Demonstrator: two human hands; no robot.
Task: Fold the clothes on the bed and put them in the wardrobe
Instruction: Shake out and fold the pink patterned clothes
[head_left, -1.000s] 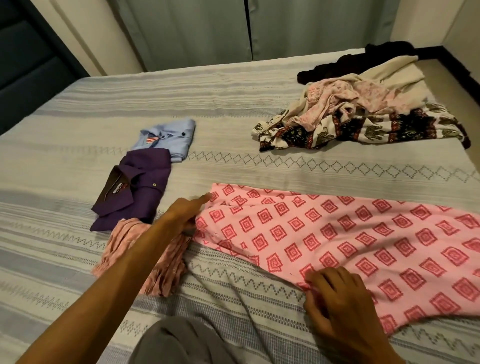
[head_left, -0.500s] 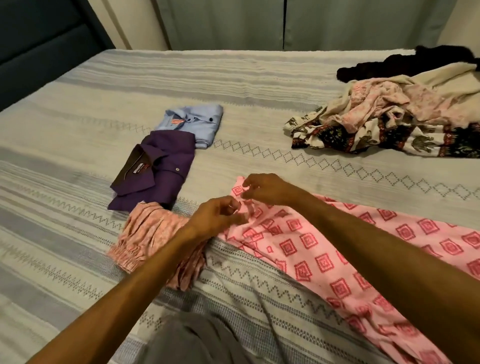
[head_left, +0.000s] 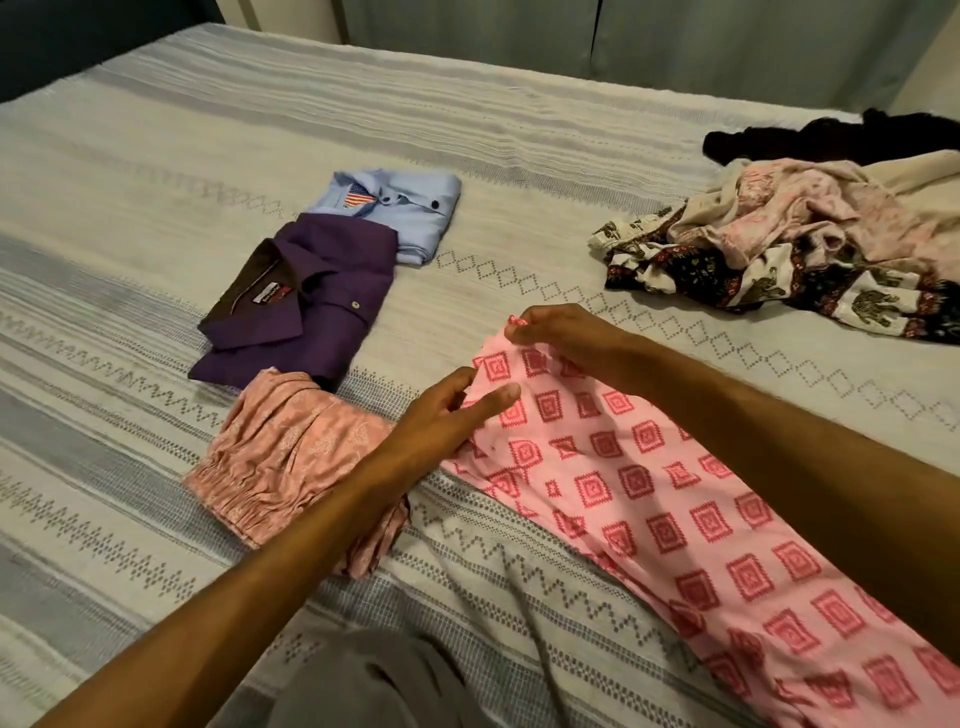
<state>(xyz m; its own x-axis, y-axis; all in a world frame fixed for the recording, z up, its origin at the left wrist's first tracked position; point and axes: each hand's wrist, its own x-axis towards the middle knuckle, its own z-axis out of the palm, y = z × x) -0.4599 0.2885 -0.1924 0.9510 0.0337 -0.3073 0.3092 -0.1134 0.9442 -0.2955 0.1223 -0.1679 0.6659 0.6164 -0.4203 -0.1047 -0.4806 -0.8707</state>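
A pink garment with red diamond squares (head_left: 649, 499) lies stretched from the bed's middle toward the lower right. My right hand (head_left: 558, 332) pinches its far upper corner and lifts it slightly. My left hand (head_left: 447, 421) pinches the garment's near left edge between thumb and fingers. Three folded pieces lie in a row to the left: a light blue shirt (head_left: 400, 213), a purple shirt (head_left: 306, 306) and a salmon patterned garment (head_left: 291, 457).
The bed (head_left: 208, 130) has a grey striped cover. A heap of unfolded clothes (head_left: 810, 244) with a black piece (head_left: 831, 143) behind it sits at the far right. Grey wardrobe doors (head_left: 623, 41) stand beyond the bed. My grey-clad knee (head_left: 363, 680) is at the bottom.
My right hand left the garment's near hem and crossed to its upper corner. My left hand moved onto the near left edge. The view shifted left.
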